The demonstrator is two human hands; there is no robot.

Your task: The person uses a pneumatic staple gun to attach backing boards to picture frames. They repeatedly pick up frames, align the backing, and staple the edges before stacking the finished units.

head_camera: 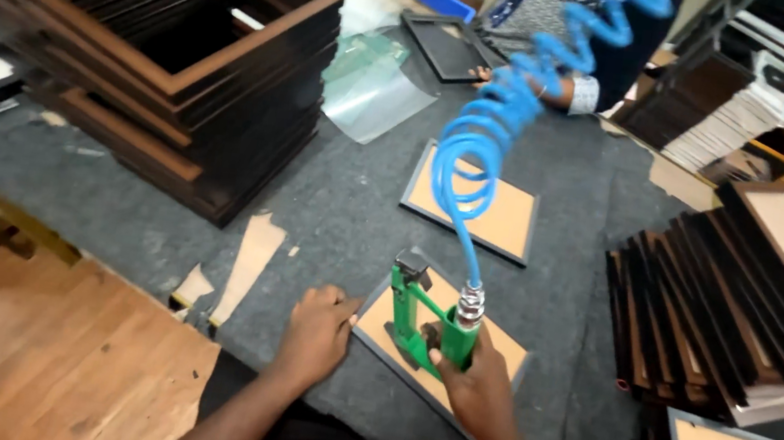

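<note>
Fingers [450, 361] of right hand [479, 388] clenched round green pneumatic stapler [420, 316], standing on small frame [441, 343] on grey felt table [334, 202]. Just left of that frame, left hand [316, 333] pressing its edge, fingers curled, gripping nothing. Beyond the frame: big dark frame stack [182, 51], second backed frame [475, 201], blue coiled hose [507, 114].

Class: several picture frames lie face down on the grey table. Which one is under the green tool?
The frame nearest the camera, between both hands. The green tool stands on its tan backing; the other frame lies untouched farther away.
</note>
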